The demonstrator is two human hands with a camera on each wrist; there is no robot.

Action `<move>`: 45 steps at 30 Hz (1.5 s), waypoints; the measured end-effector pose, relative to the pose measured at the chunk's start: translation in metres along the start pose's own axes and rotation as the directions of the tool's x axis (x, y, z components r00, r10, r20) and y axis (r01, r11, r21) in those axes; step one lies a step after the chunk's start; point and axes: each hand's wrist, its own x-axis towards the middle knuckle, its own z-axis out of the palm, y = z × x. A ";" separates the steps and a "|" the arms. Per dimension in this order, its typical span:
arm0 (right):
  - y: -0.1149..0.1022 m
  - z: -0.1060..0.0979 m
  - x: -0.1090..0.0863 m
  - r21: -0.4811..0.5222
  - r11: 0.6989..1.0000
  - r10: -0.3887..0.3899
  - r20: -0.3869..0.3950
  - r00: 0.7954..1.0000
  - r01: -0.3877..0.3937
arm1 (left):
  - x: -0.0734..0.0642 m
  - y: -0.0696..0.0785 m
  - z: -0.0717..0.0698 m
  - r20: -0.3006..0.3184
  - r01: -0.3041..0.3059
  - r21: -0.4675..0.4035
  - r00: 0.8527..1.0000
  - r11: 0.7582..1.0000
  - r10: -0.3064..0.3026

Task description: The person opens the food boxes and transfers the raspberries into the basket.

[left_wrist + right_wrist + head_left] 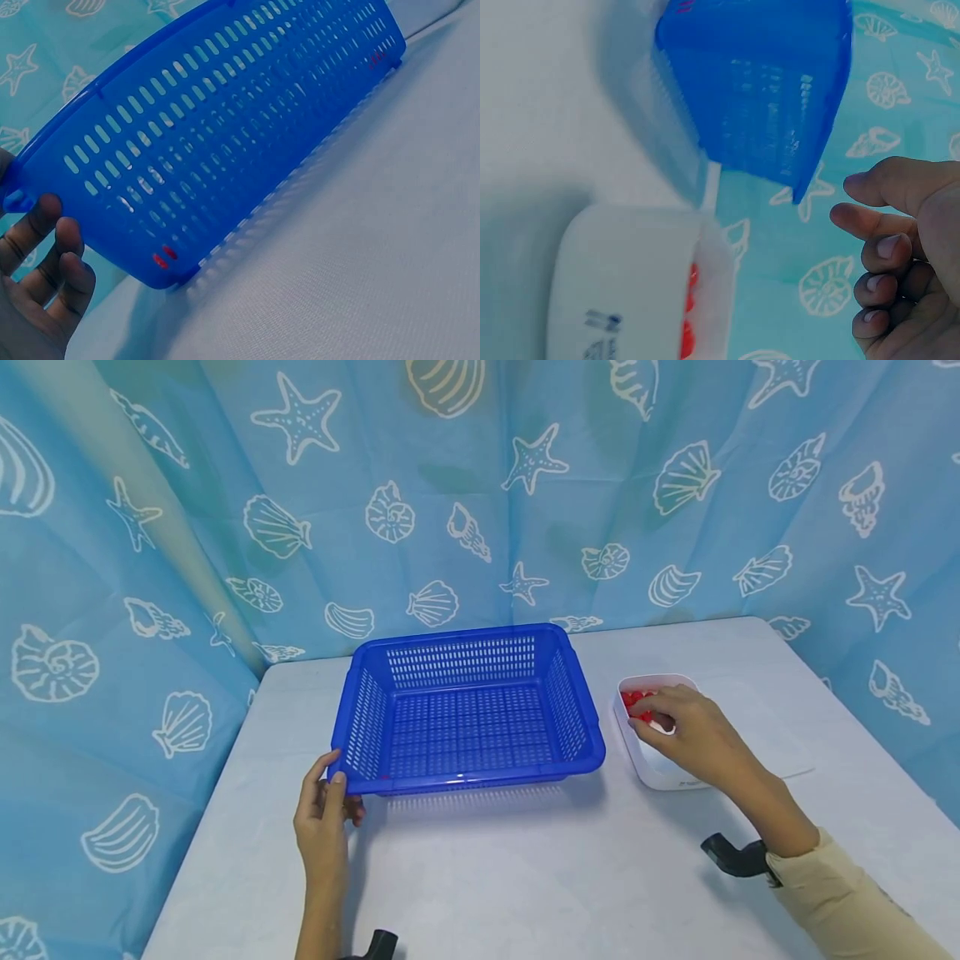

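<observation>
On the white-covered counter [525,885], the rectangular blue plastic basket [465,784], with slotted walls and a smooth rolled rim, looks light and slightly flexible, best taken by that rim, where the left hand [322,814] grips the near-left corner. Just to its right, glossy red balls [637,697] lie in a round-cornered white plastic container [637,762]; they seem light, hard and apt to roll, suiting a fingertip pinch. Over them, the right hand [697,735] is loosely curved, thumb and forefinger apart with nothing visible between.
</observation>
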 end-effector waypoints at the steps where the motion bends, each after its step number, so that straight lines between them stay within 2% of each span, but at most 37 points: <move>1: 0.003 0.001 0.000 -0.005 1.000 0.013 0.006 1.000 -0.013 | 0.000 0.000 0.000 0.001 0.001 -0.003 1.000 1.000 -0.001; 13: 0.028 0.012 0.006 -0.063 0.996 0.064 0.061 0.996 -0.060 | -0.001 -0.002 -0.001 -0.008 -0.005 0.016 1.000 1.000 0.006; 22: 0.044 0.024 0.012 -0.074 0.995 0.066 0.083 0.994 -0.060 | -0.001 -0.003 0.000 -0.008 -0.016 0.012 1.000 1.000 0.016; 33: 0.057 0.040 0.016 -0.092 0.993 0.079 0.086 0.993 -0.071 | -0.001 -0.002 0.000 0.002 -0.020 0.005 1.000 1.000 0.020; 45: 0.061 0.046 0.021 -0.118 0.991 0.076 0.112 0.991 -0.063 | 0.000 -0.002 0.000 0.010 -0.021 -0.004 1.000 1.000 0.021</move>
